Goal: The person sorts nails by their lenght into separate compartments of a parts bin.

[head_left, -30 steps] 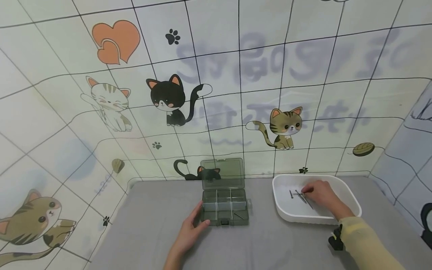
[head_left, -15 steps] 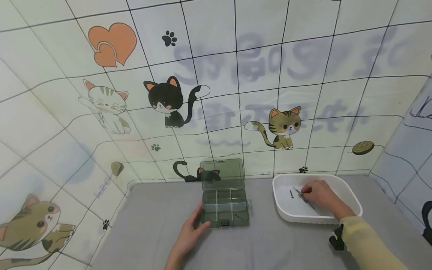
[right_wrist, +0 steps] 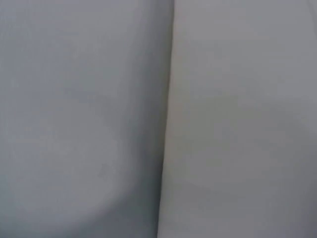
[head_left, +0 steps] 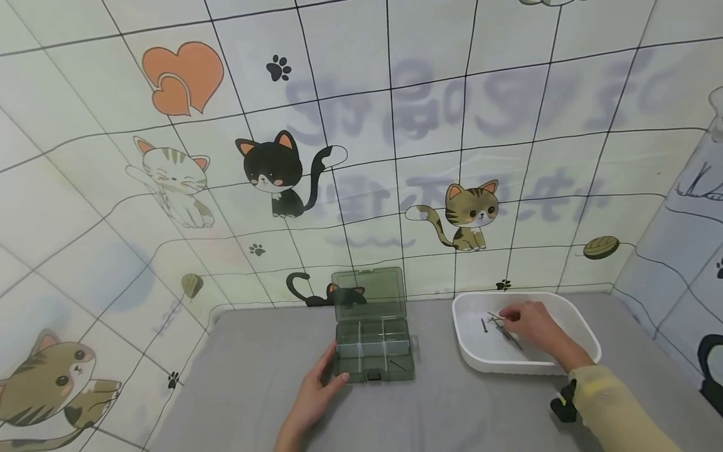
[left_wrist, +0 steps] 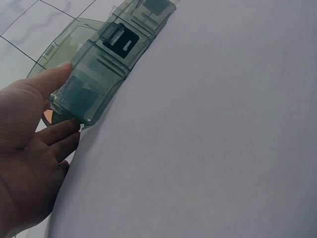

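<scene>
A green see-through compartment box [head_left: 374, 375] stands on the table with its lid [head_left: 369, 294] raised at the back. My left hand [head_left: 312, 392] holds its near left corner; in the left wrist view the thumb lies over the box's front and the other fingers sit at its end. One thin screw [head_left: 398, 364] lies in the front right compartment. Inside the white tray [head_left: 471, 359], my right hand [head_left: 531, 323] pinches a thin metal screw [head_left: 494, 315] between thumb and fingertips. Several loose screws [head_left: 510, 336] lie under and beside those fingertips, with a short one [head_left: 484, 325] apart on the left.
Grey cloth [head_left: 435, 408] covers the table and runs between box and tray. A wall sheet [head_left: 373, 188] with cat prints rises right behind both. A black object [head_left: 712, 373] shows at the right edge. Only blurred pale surfaces [right_wrist: 237, 124] fill the right wrist view.
At the right fingertips the screws have shifted, and one now points out to the upper left from the pinch. The left hand and the box keep their places; the head view has turned slightly.
</scene>
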{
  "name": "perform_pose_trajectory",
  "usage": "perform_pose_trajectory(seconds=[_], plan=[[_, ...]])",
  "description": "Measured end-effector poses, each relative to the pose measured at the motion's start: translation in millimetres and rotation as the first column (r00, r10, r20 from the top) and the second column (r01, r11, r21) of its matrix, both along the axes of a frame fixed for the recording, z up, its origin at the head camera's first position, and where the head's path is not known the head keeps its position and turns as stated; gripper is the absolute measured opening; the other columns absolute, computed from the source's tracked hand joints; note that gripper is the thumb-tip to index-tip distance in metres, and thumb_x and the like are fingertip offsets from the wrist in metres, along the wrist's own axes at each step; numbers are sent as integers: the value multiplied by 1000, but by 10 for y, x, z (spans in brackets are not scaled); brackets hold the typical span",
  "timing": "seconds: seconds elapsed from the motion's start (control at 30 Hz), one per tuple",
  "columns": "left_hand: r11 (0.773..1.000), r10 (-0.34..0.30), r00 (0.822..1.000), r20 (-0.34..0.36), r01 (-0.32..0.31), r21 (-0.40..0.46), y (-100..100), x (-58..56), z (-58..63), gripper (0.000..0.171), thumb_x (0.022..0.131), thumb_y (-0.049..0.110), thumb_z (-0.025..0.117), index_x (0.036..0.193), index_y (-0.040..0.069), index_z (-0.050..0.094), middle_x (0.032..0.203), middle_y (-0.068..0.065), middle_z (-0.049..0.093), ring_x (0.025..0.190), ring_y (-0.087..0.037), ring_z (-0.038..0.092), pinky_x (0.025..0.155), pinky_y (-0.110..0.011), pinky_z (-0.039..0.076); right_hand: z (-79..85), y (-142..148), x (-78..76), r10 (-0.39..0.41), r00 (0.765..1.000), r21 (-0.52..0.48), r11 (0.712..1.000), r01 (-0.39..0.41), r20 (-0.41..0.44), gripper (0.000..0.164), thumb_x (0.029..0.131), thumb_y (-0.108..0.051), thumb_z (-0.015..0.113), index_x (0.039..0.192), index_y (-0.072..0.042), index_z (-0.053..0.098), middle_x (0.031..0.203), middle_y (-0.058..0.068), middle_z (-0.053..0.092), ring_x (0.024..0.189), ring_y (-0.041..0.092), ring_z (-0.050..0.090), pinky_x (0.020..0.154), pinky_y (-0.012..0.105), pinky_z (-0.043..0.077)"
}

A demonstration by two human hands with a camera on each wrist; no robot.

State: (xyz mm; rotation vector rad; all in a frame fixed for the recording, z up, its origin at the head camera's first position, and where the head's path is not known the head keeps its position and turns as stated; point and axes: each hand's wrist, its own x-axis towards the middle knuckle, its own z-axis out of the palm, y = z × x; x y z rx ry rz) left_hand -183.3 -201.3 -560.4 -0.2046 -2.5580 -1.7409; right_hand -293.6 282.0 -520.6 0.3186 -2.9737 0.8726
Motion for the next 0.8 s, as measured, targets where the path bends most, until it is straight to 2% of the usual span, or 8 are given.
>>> perform_pose_trajectory(seconds=[0.2,0.47,0.8], plan=[[1000,-1,1000,-5,1,-13,-6,2,14,72,95,22,75,158,13,41,155,-21,45,148,-35,35,119,-55,24,66,-41,51,-14,999,-43,999,12,-35,16,82,1,70,96,6,76,83,6,72,75,18,61,64,32,51],[1000,-1,1000,-6,1,-17,-9,-14,29,71,95,20,75,158,12,41,155,-20,45,148,-34,35,119,-53,25,126,-87,131,-62,997,-96,994,58,-39,14,87,-4,74,99,4,78,89,12,75,84,27,69,71,39,56],[1000,4,1000,-5,-4,-19,-4,12,-6,72,95,22,76,158,13,41,155,-20,45,148,-35,35,119,-56,23,131,-130,210,-112,993,-167,980,106,-26,14,89,-5,73,100,2,78,93,12,76,83,23,68,67,33,53]])
